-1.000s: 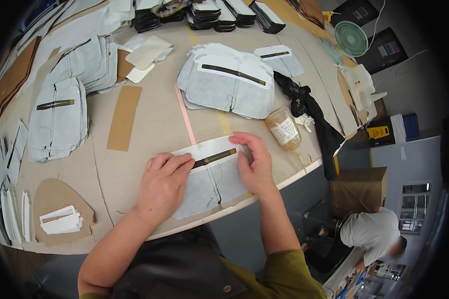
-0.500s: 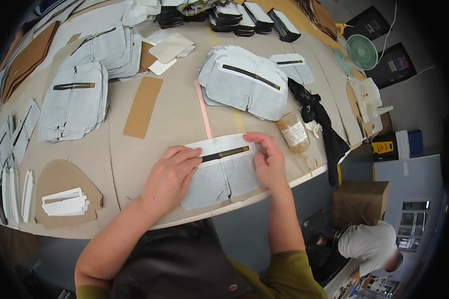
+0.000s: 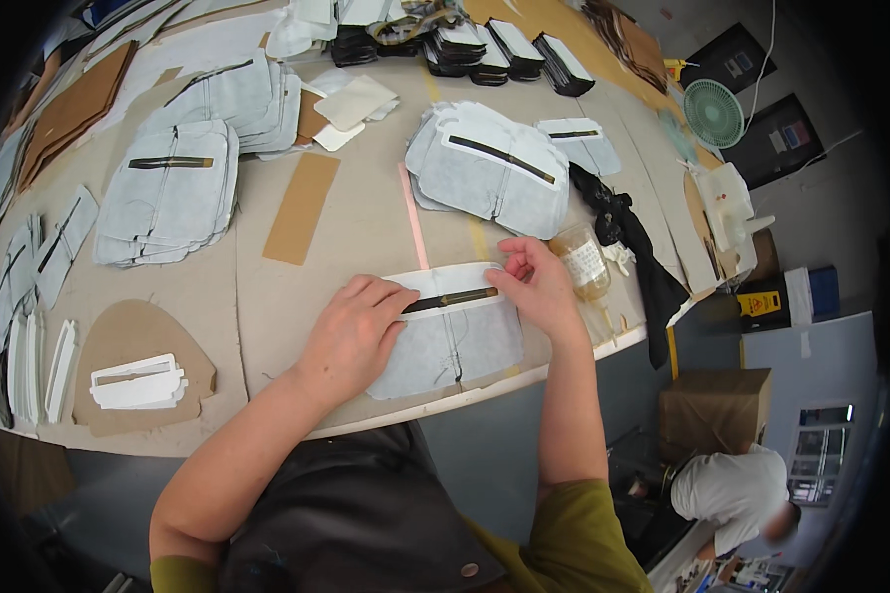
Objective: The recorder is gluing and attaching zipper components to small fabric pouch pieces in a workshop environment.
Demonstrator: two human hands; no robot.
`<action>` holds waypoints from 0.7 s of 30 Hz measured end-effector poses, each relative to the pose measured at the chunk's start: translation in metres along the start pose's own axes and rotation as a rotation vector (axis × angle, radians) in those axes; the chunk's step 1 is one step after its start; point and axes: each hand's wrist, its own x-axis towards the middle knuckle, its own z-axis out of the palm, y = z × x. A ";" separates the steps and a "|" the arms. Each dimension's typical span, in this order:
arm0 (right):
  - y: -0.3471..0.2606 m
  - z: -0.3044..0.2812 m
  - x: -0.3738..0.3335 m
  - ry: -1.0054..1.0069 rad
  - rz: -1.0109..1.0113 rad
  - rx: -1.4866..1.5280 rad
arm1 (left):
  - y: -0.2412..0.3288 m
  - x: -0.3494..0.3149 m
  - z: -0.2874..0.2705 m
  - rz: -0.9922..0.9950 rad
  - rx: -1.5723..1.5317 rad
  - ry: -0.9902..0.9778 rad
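Note:
A pale grey fabric panel [image 3: 440, 356] lies at the table's near edge, a white frame strip [image 3: 445, 277] along its top around a dark zipper [image 3: 452, 299]. A thin dark line with loose threads runs down its middle. My left hand [image 3: 351, 331] lies over the panel's left end, fingers outstretched on the strip beside the zipper. At the opposite end my right hand [image 3: 539, 287] has bent fingers, thumb and fingertips closed at the strip's right corner. The panel's left upper corner is hidden under my left hand.
Stacked similar panels [image 3: 168, 198] lie left; another stack [image 3: 489, 163] lies beyond my hands. A jar [image 3: 585, 262] and black cloth [image 3: 643, 247] are at right. A brown card strip [image 3: 302, 208] and a board [image 3: 143, 336] with white frames lie left. A person [image 3: 727, 489] bends over at far right.
My right hand has shifted slightly up, its thumb now at the strip's corner. My left hand stays on the panel's left end. The whole view has shifted a little.

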 end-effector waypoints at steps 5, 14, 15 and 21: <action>-0.007 -0.001 -0.009 0.006 0.010 0.355 | 0.001 0.001 -0.006 -0.090 -0.107 -0.038; -0.072 0.021 -0.061 0.090 -0.243 1.036 | -0.015 -0.015 -0.071 -0.458 -0.696 -0.171; -0.074 0.027 -0.061 0.096 -0.209 1.125 | -0.016 -0.021 -0.079 -0.578 -1.019 -0.160; -0.056 0.077 -0.062 -0.161 -0.067 0.753 | -0.036 -0.041 -0.133 -0.655 -0.921 0.088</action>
